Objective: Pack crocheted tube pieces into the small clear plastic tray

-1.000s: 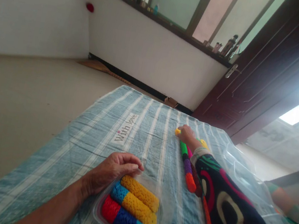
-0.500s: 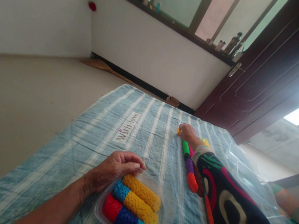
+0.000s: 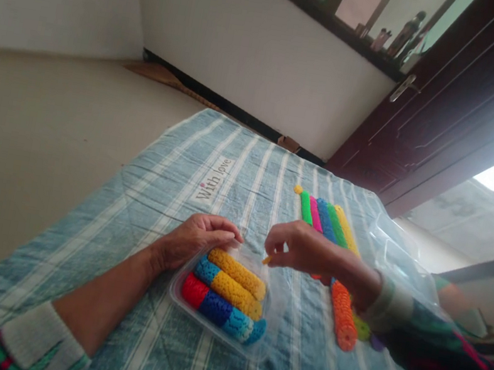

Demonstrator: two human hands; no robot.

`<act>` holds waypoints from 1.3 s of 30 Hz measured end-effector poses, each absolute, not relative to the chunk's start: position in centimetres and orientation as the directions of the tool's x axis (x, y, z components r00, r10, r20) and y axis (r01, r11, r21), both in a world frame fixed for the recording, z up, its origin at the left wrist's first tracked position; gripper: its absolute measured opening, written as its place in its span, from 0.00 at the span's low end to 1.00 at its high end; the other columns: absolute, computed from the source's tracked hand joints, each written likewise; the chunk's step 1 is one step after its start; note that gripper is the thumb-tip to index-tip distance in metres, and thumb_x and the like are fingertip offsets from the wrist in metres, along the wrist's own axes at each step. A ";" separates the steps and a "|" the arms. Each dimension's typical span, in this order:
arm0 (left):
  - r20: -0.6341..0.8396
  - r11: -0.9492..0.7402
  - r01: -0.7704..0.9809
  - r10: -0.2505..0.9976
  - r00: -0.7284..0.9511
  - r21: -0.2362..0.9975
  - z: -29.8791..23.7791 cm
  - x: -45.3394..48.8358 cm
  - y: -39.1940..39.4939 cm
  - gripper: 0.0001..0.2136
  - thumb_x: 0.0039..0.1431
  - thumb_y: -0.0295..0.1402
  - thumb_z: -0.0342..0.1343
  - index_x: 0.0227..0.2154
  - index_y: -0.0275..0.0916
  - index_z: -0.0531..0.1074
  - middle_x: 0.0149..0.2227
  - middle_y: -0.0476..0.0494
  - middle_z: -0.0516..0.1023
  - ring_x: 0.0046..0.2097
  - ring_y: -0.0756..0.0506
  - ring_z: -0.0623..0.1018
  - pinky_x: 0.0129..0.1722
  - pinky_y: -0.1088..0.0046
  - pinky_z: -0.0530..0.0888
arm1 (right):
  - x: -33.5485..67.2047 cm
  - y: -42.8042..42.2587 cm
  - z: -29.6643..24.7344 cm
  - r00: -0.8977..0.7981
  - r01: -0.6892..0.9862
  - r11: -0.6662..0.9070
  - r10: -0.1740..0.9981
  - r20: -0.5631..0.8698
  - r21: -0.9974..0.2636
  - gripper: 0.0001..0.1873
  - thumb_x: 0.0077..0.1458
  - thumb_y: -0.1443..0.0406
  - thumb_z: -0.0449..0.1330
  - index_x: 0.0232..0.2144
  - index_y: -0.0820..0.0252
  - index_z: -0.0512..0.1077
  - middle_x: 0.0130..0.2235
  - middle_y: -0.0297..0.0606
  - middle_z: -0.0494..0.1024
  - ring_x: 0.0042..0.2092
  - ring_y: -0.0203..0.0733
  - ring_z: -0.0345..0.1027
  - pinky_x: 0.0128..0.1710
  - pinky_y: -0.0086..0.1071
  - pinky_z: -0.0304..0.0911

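Note:
A clear plastic box (image 3: 221, 332) stands on the striped cloth in front of me. Inside lie several rolls with a crocheted-looking texture: a yellow roll (image 3: 238, 274), a blue-and-yellow roll (image 3: 233, 289) and a red, dark blue and light blue roll (image 3: 218, 306). My left hand (image 3: 202, 238) is closed at the box's far left corner, thumb and fingers on the rim. Just above the far right corner, my right hand (image 3: 291, 244) pinches a small yellow piece (image 3: 267, 260), mostly hidden by the fingers. Under the right forearm, a row of colourful rolls (image 3: 329, 222) is partly covered.
A blue-and-white striped cloth (image 3: 143, 230) covers the surface. At the right is a clear plastic container (image 3: 399, 256). An orange roll end (image 3: 345, 333) lies near the right sleeve. Beyond are a white wall, a dark red door (image 3: 441, 111) and bare floor (image 3: 31, 160) at the left.
My right hand has come back from the far end of the colourful row to the box, with a small yellow piece in its fingers. My left hand stays on the box. The view has tilted down.

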State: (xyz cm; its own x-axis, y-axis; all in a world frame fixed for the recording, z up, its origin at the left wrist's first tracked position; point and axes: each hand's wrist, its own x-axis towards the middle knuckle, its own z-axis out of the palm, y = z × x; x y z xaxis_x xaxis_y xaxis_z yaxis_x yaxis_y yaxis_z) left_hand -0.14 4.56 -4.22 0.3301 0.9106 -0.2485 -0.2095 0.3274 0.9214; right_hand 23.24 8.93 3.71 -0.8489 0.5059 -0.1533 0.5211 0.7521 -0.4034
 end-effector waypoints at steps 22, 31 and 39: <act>-0.202 0.293 -0.239 0.918 0.343 0.926 -4.7 0.0 4.5 0.09 0.46 0.34 0.68 0.30 0.35 0.80 0.30 0.44 0.81 0.31 0.47 0.77 0.33 0.71 0.71 | 21.9 2.6 2.4 -0.884 0.281 0.950 0.201 -0.422 -0.136 0.11 0.55 0.79 0.56 0.32 0.62 0.74 0.33 0.36 0.76 0.31 0.34 0.62 0.29 0.31 0.51; -0.176 0.273 -0.240 0.917 0.358 0.932 -5.0 -0.1 4.7 0.09 0.47 0.34 0.67 0.31 0.35 0.81 0.32 0.43 0.82 0.33 0.46 0.78 0.35 0.70 0.72 | 21.6 2.8 2.3 -0.879 0.301 0.939 0.207 -0.430 -0.165 0.11 0.54 0.79 0.58 0.30 0.62 0.75 0.33 0.34 0.74 0.26 0.30 0.56 0.26 0.29 0.48; -0.187 0.279 -0.228 0.915 0.357 0.933 -5.2 -0.2 4.8 0.08 0.49 0.33 0.67 0.32 0.35 0.81 0.31 0.44 0.82 0.32 0.47 0.78 0.33 0.72 0.71 | 22.1 2.5 2.2 -0.896 0.310 0.937 0.231 -0.380 -0.159 0.12 0.57 0.79 0.55 0.36 0.63 0.75 0.35 0.35 0.73 0.25 0.30 0.51 0.25 0.29 0.47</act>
State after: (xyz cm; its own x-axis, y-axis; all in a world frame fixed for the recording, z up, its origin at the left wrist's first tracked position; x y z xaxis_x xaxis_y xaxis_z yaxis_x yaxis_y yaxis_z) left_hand -0.22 4.76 -5.21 0.3568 0.9154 -0.1866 -0.2284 0.2791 0.9327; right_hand 22.07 2.46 2.24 -0.8957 0.2313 -0.3797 0.3095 0.9375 -0.1592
